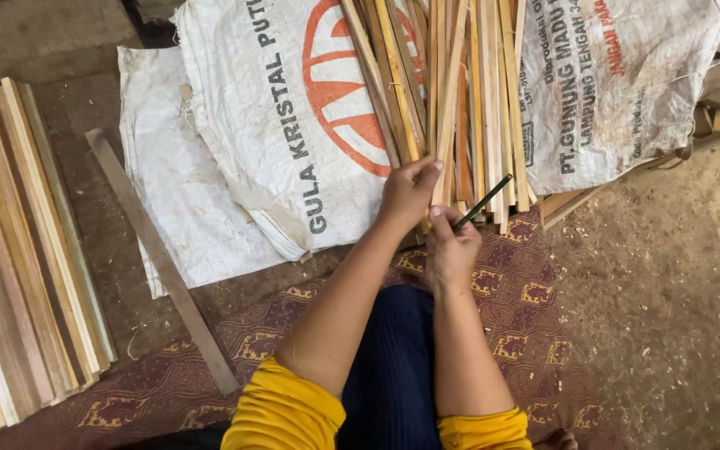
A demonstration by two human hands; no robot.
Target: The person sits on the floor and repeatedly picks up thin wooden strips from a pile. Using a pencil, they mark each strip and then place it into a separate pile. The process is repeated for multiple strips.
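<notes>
A: Step? Left hand (408,192) pinches the near end of one thin pale wooden slat (446,117), thumb on top, lifting it out of the bundle of long narrow wood strips (477,100) lying on the white woven plastic sacks (285,133).

B: Right hand (452,250)?

A: Closed around a slim dark pencil-like stick (482,202), tip angled up toward the slat end, just right of the pinch.

B: So marking or sorting, judging by it.

A: Likely marking. Next move needs the slat held steady and the tip brought onto the wood beside the thumb.

B: Rest?

A: Stacked pale planks (18,250) well left of both hands, patterned maroon mat (535,300) underneath.
</notes>
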